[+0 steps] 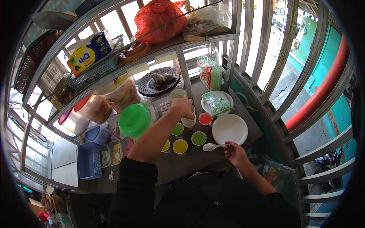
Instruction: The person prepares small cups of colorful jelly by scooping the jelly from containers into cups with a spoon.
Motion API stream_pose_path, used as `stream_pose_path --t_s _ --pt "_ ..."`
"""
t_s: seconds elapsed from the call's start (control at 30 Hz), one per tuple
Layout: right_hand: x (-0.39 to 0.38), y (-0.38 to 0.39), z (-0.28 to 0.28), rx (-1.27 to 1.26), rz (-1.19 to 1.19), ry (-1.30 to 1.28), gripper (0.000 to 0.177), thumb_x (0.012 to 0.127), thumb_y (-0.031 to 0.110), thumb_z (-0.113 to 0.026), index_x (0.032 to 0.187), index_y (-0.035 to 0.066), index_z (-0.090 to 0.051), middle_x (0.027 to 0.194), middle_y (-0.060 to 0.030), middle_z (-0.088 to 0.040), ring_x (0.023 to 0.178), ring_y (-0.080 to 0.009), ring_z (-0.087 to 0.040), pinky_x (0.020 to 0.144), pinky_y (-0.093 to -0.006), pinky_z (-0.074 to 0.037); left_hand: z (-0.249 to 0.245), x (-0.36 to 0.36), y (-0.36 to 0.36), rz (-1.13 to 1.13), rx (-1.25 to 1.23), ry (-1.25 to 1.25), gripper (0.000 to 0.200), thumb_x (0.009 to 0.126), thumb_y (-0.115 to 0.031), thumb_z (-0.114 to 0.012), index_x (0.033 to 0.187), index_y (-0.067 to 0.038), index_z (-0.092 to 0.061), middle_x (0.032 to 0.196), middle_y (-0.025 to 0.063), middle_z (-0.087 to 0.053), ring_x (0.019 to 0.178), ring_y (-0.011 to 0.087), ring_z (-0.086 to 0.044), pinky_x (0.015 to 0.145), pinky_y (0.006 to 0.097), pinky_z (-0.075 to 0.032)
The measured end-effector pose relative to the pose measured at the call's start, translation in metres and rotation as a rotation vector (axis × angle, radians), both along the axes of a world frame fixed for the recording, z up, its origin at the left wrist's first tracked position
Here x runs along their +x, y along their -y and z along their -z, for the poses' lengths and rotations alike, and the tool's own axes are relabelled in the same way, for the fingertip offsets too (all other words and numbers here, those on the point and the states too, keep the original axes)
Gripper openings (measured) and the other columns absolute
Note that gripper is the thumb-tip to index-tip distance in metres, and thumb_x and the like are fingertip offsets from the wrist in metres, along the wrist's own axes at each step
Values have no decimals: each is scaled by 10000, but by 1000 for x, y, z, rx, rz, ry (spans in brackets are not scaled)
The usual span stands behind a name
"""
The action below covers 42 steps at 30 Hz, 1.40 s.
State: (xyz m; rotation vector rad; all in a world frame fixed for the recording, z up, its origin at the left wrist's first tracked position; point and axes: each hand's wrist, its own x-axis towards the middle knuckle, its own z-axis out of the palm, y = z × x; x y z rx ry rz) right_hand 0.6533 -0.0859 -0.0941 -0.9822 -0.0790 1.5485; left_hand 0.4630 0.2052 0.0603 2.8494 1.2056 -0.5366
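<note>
OK, your R hand [235, 153] is at the near edge of the white plate [229, 130], fingers pinched shut on the handle of a white spoon [211, 147]; the spoon's bowl points left, nr the green cup [199, 138] that sits to the near left of the plate. Your L hand [183, 106] is out past the plate's far-left side, fingers curled, part-closed, over the clear cup [177, 94] and the tall cup stack [189, 121]; can't tell if it grips either one, b/c the hand hides the contact. The red cup [205, 119] is just beside the plate, on its left toward the far side. Farther left of the plate you've got a second green cup [177, 129] and, nearer you, two yellow cups [180, 146], one partly behind your L forearm. All are upright on the worktop [159, 173]. Directly beyond the plate, a leaf-print packet [217, 103] lies on another round plate [205, 99], w/ a red-and-green pack [210, 76] past that. Well left of the plate, across your L forearm, is the green-lidded tub [134, 120], then the blue basket [90, 159] farther left, toward you.
</note>
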Motion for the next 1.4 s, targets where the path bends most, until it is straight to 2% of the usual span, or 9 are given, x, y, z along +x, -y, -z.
stream_pose_path --t_s 0.2,0.4,0.5,0.6,0.7,0.8,0.9,1.1,1.4 --pt "0 -1 3 11 -3 -25 284 1043 282 -507 1160 74 -660 942 -64 -696 789 -173 -613 720 -305 -474 -9 -7 -1 133 -20 -22 740 652 -503 -783 1260 -99 -660 1318 116 -642 1194 261 -646 963 414 -551" --pt "0 2 8 25 5 -40 285 1043 287 -507 1157 77 -662 936 -60 -700 790 -171 -613 724 -308 -474 2 -14 -17 171 -33 61 828 619 -476 -782 1369 -158 -632 1289 136 -669 1193 288 -638 1004 392 -517" --pt "-1 3 9 27 -4 -43 280 1039 284 -513 1156 79 -663 936 -60 -700 790 -169 -614 723 -308 -475 0 -19 -24 166 -80 57 828 622 -450 -774 1386 -169 -622 1256 157 -682 1177 305 -646 1011 391 -509" --pt "-2 3 9 23 -2 -41 277 1034 283 -519 1153 81 -666 934 -60 -701 789 -168 -615 720 -309 -476 -2 -26 -16 129 -81 199 759 635 -416 -758 1351 -191 -648 1202 158 -701 1167 311 -650 997 410 -514" --pt "-4 3 9 22 -4 -43 274 1031 282 -523 1148 83 -669 935 -60 -703 784 -167 -616 719 -310 -478 5 -30 -2 127 10 275 540 698 -367 -718 1201 -171 -715 1062 154 -731 1041 332 -694 896 456 -553" --pt "-6 4 11 7 -9 -41 271 1029 280 -523 1145 86 -672 935 -59 -705 778 -167 -617 719 -313 -480 21 -31 -2 181 113 208 324 774 -318 -665 1025 -123 -726 902 155 -730 887 355 -713 767 495 -567" --pt "-7 2 13 2 -20 -46 269 1030 279 -522 1145 89 -675 932 -56 -707 776 -167 -618 720 -315 -481 28 -39 2 218 102 296 234 836 -282 -609 918 -83 -702 816 165 -713 794 371 -706 703 515 -559" --pt "-13 -4 12 -13 -40 -47 268 1030 281 -522 1141 94 -679 929 -51 -708 780 -167 -619 722 -316 -480 43 -38 6 260 15 381 230 866 -250 -572 886 -48 -681 861 171 -717 839 386 -700 753 502 -557" --pt "-9 0 9 5 -38 -55 267 1030 277 -520 1142 92 -676 932 -52 -705 786 -167 -618 721 -312 -481 32 -19 -28 221 -296 134 314 773 -299 -678 969 -68 -761 913 152 -740 878 355 -708 791 435 -562"
